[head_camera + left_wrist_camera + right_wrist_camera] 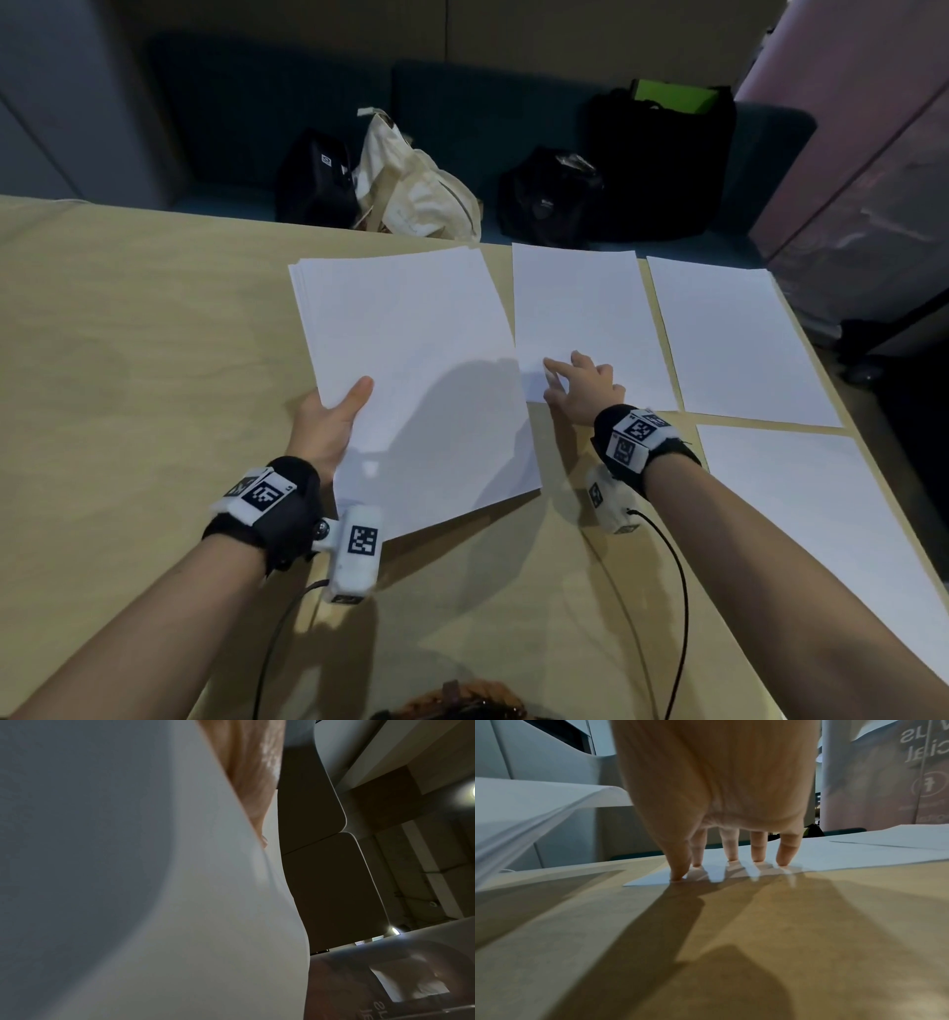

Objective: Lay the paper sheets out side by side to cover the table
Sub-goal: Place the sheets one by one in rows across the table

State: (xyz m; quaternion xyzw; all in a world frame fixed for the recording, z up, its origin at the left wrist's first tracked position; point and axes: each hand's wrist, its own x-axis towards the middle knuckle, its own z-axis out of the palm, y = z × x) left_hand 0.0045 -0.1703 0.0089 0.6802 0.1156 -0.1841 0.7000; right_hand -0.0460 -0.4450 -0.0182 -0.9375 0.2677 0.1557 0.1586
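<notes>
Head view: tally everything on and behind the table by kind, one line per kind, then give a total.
Single paper sheets lying flat on the table: 3 (middle, far right, near right)
Paper stacks, held by the left hand: 1
Dark bags behind the table: 3 ()
Cream bags: 1
Total: 8

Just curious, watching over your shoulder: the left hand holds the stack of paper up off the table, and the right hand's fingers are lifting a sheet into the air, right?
Not quite. The left hand does hold the stack of paper up, but the right hand lifts nothing: its fingers press a sheet flat on the table, as the right wrist view shows.
</notes>
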